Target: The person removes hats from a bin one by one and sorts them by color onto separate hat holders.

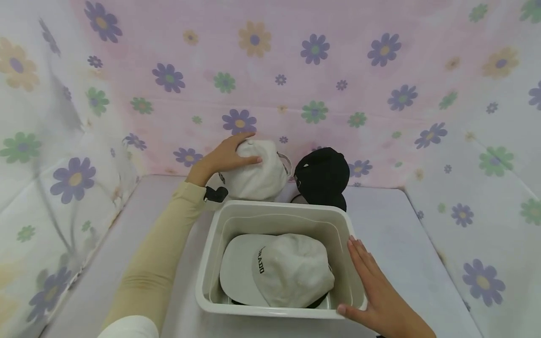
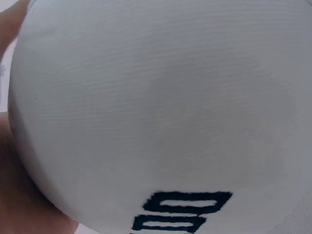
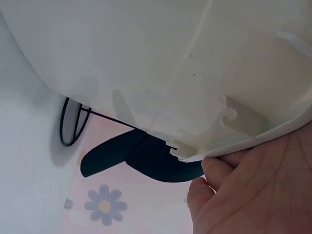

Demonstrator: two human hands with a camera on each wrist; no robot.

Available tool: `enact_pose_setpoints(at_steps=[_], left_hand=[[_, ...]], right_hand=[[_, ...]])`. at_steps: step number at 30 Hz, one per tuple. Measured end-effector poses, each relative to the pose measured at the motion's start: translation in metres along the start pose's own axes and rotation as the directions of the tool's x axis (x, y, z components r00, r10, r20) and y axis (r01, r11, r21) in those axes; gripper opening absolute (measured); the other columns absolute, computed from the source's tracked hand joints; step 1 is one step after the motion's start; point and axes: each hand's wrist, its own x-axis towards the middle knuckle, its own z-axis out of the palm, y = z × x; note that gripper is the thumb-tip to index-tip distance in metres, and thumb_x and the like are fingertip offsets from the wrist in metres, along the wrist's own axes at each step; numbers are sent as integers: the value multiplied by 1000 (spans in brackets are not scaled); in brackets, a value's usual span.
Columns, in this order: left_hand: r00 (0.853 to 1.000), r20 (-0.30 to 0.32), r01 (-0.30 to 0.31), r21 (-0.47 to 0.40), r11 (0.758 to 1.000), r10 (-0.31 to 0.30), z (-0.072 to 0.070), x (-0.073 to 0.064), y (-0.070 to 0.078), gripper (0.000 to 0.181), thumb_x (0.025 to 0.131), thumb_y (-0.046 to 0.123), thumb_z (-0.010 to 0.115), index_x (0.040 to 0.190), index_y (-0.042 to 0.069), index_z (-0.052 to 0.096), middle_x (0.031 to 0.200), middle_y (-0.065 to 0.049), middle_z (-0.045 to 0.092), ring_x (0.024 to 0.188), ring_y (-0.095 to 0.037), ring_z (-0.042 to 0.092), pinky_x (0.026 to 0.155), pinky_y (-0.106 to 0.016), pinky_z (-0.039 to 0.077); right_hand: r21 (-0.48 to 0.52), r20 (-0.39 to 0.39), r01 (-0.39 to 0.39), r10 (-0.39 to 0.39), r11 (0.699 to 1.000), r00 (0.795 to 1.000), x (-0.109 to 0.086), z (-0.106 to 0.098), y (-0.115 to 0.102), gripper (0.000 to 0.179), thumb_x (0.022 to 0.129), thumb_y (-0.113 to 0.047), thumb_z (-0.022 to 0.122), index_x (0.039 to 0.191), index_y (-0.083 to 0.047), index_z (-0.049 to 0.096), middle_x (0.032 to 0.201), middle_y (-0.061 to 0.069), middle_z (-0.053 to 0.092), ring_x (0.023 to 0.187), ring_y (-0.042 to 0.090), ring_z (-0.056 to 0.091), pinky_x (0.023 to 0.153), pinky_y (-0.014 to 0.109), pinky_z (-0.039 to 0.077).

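Behind the box, my left hand (image 1: 230,155) grips the crown of a white cap (image 1: 266,173), with its thumb on the near side and its fingers on the far side. That cap's dark lettering (image 2: 187,202) shows in the left wrist view. My right hand (image 1: 380,291) rests on the right rim of an off-white plastic box (image 1: 276,311), fingers straight along it and thumb at the near corner. In the right wrist view the fingertips (image 3: 217,170) meet the rim. Inside the box lies another white cap (image 1: 296,272) with dark lettering, its brim to the left.
A black cap (image 1: 323,176) stands behind the box, right of the gripped white cap. A thin black wire loop (image 3: 62,122) shows beyond the box in the right wrist view. Flower-patterned cloth (image 1: 279,94) walls the pale table (image 1: 393,225) at the back and sides.
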Motion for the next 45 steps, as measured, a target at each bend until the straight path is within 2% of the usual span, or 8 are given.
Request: enact_pose_setpoints(at_steps=[8,15,21,26,29,33,38,45], left_hand=[[996,-92,-25,-86,996,17,-1,-10,-11,84,94,59,63,162,22,29,167,-7,28,153,-32,26,119,-59,28],[982,-184,-70,-145,987,43,0,-40,-21,76,105,56,43,162,10,25,167,-12,24,156,-33,17,124,-57,18],[976,-201,57,-131,990,-83,4,-78,-37,72,109,51,34,162,5,21,168,-20,19,154,-42,16,122,-62,16],[971,-71,211,-206,955,-230,11,-102,-49,76,109,54,29,164,5,9,169,-23,9,154,-46,9,121,-66,13],[963,-7,254,-314,915,-269,19,-111,-57,75,110,49,29,163,2,5,168,-25,5,154,-46,7,121,-65,12],[955,-23,247,-484,839,-295,33,-117,-67,67,113,35,30,161,-5,6,167,-28,5,154,-45,8,122,-62,16],[910,-76,281,-608,742,-407,50,-121,-77,64,112,27,31,160,-7,7,165,-31,10,154,-45,14,122,-59,22],[832,-72,238,-849,471,-550,68,-126,-91,64,111,18,38,161,-6,6,165,-27,16,146,-36,36,119,-39,35]], right_hand=[[2,16,-12,12,1000,1000,-1,-2,-1,121,76,-47,86,164,-7,12,171,11,12,158,15,1,116,6,0],[-1,13,-22,22,1000,1000,-2,-3,-2,120,77,-48,85,164,-9,12,171,10,11,158,16,2,116,6,-1],[0,14,-16,16,1000,1000,-1,-4,-2,120,77,-47,85,164,-8,13,171,11,11,158,17,2,116,6,0],[6,5,-10,10,1000,1000,0,-3,-3,120,77,-49,85,164,-6,13,171,12,12,158,18,3,116,6,1],[13,-6,-5,5,1000,1000,0,-2,-2,120,78,-49,85,163,-6,14,171,13,12,158,19,4,117,6,2],[24,-9,-2,3,1000,1000,0,-2,-2,118,80,-51,83,164,-6,14,171,12,11,158,18,3,115,5,2],[43,-15,1,0,999,1000,0,-3,-4,116,81,-52,81,164,-6,13,171,11,10,158,14,3,113,3,3],[45,-8,-7,8,999,1000,0,-3,-3,116,82,-52,81,164,-7,12,171,10,10,158,13,2,113,2,3]])
